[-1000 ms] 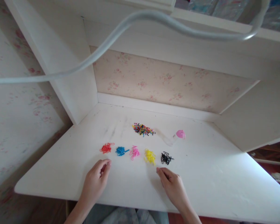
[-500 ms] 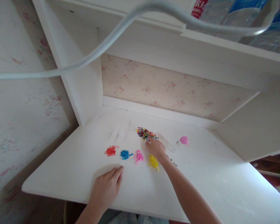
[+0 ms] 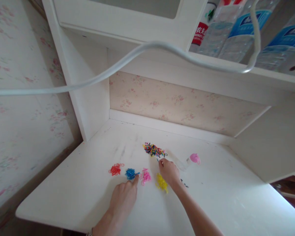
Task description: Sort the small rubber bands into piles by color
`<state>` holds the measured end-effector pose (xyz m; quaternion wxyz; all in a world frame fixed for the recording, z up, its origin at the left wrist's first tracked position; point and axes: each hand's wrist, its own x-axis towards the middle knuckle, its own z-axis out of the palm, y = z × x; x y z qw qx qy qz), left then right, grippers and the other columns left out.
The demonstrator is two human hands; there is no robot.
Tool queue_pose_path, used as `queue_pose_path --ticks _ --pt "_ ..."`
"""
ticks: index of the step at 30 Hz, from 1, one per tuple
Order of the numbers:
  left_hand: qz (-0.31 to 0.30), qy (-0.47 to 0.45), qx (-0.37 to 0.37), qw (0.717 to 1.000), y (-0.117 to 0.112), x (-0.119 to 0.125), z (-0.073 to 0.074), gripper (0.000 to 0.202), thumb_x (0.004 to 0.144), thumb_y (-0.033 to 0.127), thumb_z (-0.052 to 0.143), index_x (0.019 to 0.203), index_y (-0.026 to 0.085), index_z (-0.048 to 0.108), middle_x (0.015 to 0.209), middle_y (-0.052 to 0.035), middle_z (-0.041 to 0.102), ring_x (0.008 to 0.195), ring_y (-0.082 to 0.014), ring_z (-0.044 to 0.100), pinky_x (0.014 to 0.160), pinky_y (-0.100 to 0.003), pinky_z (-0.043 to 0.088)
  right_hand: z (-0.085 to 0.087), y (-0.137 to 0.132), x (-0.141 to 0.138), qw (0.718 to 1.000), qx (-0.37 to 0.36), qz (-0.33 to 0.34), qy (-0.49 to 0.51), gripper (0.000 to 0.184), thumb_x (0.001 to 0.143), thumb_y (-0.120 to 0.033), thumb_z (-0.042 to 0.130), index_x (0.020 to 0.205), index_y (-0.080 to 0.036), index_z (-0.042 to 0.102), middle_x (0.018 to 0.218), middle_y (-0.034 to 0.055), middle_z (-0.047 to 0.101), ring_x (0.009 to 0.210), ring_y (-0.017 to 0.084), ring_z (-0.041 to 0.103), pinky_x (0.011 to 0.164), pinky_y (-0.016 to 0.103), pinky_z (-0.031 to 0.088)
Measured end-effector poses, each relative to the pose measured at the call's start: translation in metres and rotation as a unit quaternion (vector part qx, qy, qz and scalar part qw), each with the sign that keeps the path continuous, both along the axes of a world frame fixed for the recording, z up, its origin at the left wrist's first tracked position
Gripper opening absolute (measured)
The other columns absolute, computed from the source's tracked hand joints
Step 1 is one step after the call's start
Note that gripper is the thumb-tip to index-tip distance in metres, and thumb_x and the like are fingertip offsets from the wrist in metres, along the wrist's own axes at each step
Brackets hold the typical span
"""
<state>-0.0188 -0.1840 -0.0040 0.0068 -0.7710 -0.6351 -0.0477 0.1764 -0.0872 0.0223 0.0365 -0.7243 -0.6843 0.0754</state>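
Note:
My left hand [image 3: 125, 194] reaches over the white desk with its index finger stretched out. Its fingertip is at the right edge of a small pile of blue rubber bands [image 3: 130, 174], beside a pink pile [image 3: 145, 176]. My right hand [image 3: 169, 170] is closed in a pinch, and a small dark rubber band [image 3: 157, 160] pokes out at its fingertips. Just beyond lies a heap of mixed-colour rubber bands [image 3: 153, 149]. Yellow bands [image 3: 162, 183] lie beneath the right wrist's left side, red bands [image 3: 116, 169] at the far left, and a few black bands [image 3: 184, 183] right of the wrist.
A clear tube-like container with a pink top [image 3: 194, 158] lies right of the mixed heap. A white cable [image 3: 152, 45] crosses the upper view. Several plastic bottles [image 3: 248, 26] fill the shelf at upper right. A side panel [image 3: 88, 82] bounds the desk [image 3: 64, 186] on the left.
My right hand has drawn back from the mixed heap with a small dark band at its fingertips. My left hand has moved right and forward to the blue pile. The view has tilted up.

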Motion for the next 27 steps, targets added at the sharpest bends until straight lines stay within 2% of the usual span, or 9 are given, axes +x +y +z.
queue_pose_path --ticks 5,9,12,15,21,24,27 --pt "0.005 0.013 0.004 1.0 0.006 0.001 -0.001 0.044 0.084 0.009 0.041 0.126 0.017 0.052 0.065 -0.0102 0.069 0.059 -0.0245 0.067 0.053 -0.035 0.053 0.011 -0.018 -0.001 0.999 0.017 0.025 0.041 0.033 0.091 -0.035 0.032 0.096 -0.027 0.064 0.08 0.0033 0.07 0.078 0.017 0.065 0.061 0.022 0.037" --pt "0.023 0.022 0.01 0.999 0.006 0.004 -0.001 0.041 0.088 0.014 0.038 0.127 0.014 0.051 0.062 -0.0105 0.068 0.057 -0.0254 0.067 0.051 -0.036 0.052 0.019 -0.031 -0.024 0.996 0.031 0.063 0.057 0.034 0.092 -0.036 0.031 0.097 -0.03 0.064 0.081 0.0012 0.07 0.077 0.015 0.065 0.061 0.022 0.036" --pt "0.013 0.008 0.013 1.0 -0.003 0.001 0.001 0.044 0.089 0.019 0.039 0.133 0.02 0.044 0.065 -0.0078 0.068 0.056 -0.0252 0.066 0.05 -0.036 0.052 0.023 -0.039 -0.048 0.993 0.029 0.1 0.054 0.033 0.091 -0.034 0.033 0.094 -0.029 0.066 0.083 0.0023 0.07 0.077 0.017 0.065 0.06 0.022 0.037" --pt "0.002 -0.028 0.014 0.999 -0.019 -0.009 -0.002 0.043 0.09 0.024 0.039 0.133 0.026 0.044 0.073 -0.0053 0.07 0.058 -0.0222 0.067 0.051 -0.032 0.051 0.023 -0.043 -0.069 0.99 0.02 0.133 0.043 0.034 0.09 -0.033 0.034 0.091 -0.026 0.067 0.084 0.0056 0.07 0.077 0.019 0.065 0.062 0.024 0.039" --pt "-0.028 -0.172 0.06 0.983 -0.046 -0.036 -0.023 0.033 0.092 0.024 0.036 0.118 0.023 0.056 0.094 -0.0046 0.071 0.076 -0.0142 0.068 0.067 -0.022 0.053 0.021 -0.04 -0.096 0.983 -0.01 0.18 0.016 0.031 0.087 -0.027 0.039 0.088 -0.018 0.068 0.087 0.0135 0.069 0.081 0.023 0.065 0.069 0.03 0.045" --pt "-0.026 -0.226 0.084 0.97 -0.047 -0.041 -0.027 0.031 0.092 0.026 0.037 0.115 0.025 0.057 0.096 -0.0027 0.072 0.076 -0.0129 0.068 0.069 -0.021 0.053 0.022 -0.04 -0.099 0.982 -0.02 0.188 0.008 0.027 0.084 -0.025 0.043 0.09 -0.017 0.067 0.09 0.0141 0.069 0.084 0.024 0.065 0.072 0.032 0.045" --pt "-0.043 -0.231 0.089 0.968 -0.045 -0.04 -0.025 0.029 0.091 0.025 0.038 0.113 0.025 0.058 0.096 -0.0014 0.072 0.079 -0.0135 0.068 0.07 -0.022 0.053 0.023 -0.041 -0.088 0.985 -0.021 0.17 0.002 0.029 0.086 -0.027 0.038 0.094 -0.02 0.066 0.09 0.0117 0.069 0.085 0.024 0.064 0.073 0.034 0.045"
